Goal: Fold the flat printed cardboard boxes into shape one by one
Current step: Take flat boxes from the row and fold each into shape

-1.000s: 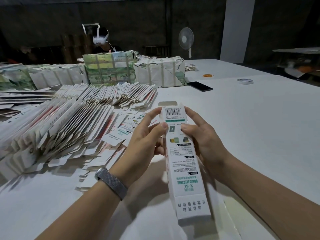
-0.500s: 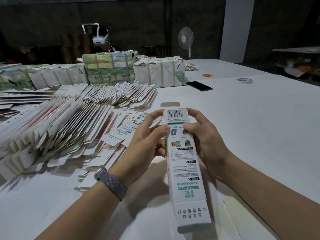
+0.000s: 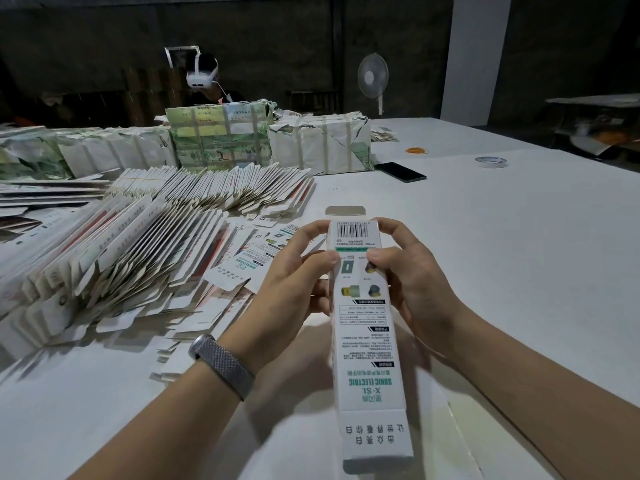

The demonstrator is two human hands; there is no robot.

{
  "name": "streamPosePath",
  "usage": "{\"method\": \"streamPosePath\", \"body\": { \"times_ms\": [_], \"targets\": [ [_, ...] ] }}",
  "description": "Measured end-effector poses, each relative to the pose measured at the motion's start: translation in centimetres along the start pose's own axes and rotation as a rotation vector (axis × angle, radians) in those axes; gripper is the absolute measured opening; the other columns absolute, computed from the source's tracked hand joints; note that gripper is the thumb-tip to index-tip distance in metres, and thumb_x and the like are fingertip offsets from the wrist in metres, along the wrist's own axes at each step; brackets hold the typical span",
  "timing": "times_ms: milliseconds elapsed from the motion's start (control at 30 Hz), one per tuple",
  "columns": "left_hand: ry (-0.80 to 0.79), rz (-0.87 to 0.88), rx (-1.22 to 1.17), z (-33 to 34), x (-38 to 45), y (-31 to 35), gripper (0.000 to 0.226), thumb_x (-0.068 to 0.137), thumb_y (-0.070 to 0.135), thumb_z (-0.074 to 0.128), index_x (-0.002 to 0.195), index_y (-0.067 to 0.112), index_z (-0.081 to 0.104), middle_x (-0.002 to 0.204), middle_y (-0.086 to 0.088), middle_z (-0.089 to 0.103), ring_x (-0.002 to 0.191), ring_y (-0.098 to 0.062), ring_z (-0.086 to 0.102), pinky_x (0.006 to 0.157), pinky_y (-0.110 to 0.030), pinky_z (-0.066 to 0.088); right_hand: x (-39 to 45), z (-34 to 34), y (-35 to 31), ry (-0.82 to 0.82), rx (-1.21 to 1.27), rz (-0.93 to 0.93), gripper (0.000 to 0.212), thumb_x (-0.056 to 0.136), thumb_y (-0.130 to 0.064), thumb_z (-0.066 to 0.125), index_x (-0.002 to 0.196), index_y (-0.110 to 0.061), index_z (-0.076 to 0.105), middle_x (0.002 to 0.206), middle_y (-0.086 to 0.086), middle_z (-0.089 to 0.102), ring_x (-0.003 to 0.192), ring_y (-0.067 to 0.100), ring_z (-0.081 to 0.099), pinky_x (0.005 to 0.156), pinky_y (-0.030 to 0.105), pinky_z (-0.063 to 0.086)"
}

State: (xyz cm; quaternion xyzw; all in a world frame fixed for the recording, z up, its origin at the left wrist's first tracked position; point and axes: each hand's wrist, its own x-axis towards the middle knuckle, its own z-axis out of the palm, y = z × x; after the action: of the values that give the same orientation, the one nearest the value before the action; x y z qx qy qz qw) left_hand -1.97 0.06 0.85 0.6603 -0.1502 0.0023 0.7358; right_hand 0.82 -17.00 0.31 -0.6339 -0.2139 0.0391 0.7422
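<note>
One box is already opened into a long tube and is held above the worktop between both hands. The left hand grips its left side and the right hand its right, thumbs pressing the printed face near the barcode. The far tuck flap stands open, so the ends look unclosed. Left of it lie rows of flats, too many to count, plus several wrapped bundles. No finished box is visible.

bare forearms, no sleeves showing; a grey woven mesh band circles the left wrist.
</note>
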Motion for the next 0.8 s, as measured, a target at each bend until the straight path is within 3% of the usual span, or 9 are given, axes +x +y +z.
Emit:
{"method": "streamPosePath", "body": {
  "times_ms": [200,267,433,567,800],
  "targets": [
    [-0.023,0.000,0.008,-0.20,0.12,-0.53,0.039,0.090,0.027,0.051,0.129,0.026,0.050,0.102,-0.015,0.075,0.079,-0.037,0.054,0.061,-0.037,0.051,0.30,-0.18,0.21,0.044,0.041,-0.059,0.031,0.080,-0.019,0.058,0.111,-0.017,0.060,0.099,0.001,0.075,0.084,0.022,0.072,0.073,0.037,0.060],
    [-0.027,0.002,0.013,-0.25,0.18,-0.70,0.038,0.091,0.027,0.052,0.129,0.027,0.051,0.101,-0.015,0.075,0.076,-0.035,0.055,0.057,-0.031,0.053,0.33,-0.30,0.26,0.057,0.052,-0.063,0.033,0.080,-0.018,0.060,0.113,-0.014,0.060,0.103,0.004,0.076,0.085,0.025,0.073,0.073,0.037,0.060],
    [-0.038,-0.005,0.018,-0.38,0.24,-0.93,0.037,0.092,0.029,0.051,0.129,0.029,0.050,0.101,-0.014,0.075,0.072,-0.031,0.061,0.058,-0.030,0.056,0.40,-0.46,0.31,0.076,0.049,-0.087,0.032,0.078,-0.017,0.063,0.110,-0.017,0.061,0.097,0.010,0.076,0.084,0.028,0.073,0.074,0.039,0.060],
    [-0.030,-0.017,0.012,-0.31,0.30,-0.96,0.036,0.092,0.030,0.051,0.129,0.030,0.051,0.102,-0.016,0.075,0.080,-0.040,0.059,0.061,-0.037,0.055,0.41,-0.42,0.33,0.089,0.076,-0.111,0.028,0.078,-0.015,0.065,0.105,-0.018,0.062,0.098,0.007,0.076,0.083,0.025,0.072,0.071,0.033,0.058],
    [0.006,-0.008,0.009,-0.08,0.24,-0.94,0.036,0.091,0.030,0.051,0.127,0.032,0.051,0.105,-0.021,0.073,0.083,-0.043,0.056,0.070,-0.046,0.052,0.37,-0.29,0.26,0.097,0.087,-0.150,0.028,0.079,-0.013,0.065,0.106,-0.017,0.059,0.101,-0.001,0.074,0.087,0.024,0.072,0.072,0.031,0.057]
  ]
}}
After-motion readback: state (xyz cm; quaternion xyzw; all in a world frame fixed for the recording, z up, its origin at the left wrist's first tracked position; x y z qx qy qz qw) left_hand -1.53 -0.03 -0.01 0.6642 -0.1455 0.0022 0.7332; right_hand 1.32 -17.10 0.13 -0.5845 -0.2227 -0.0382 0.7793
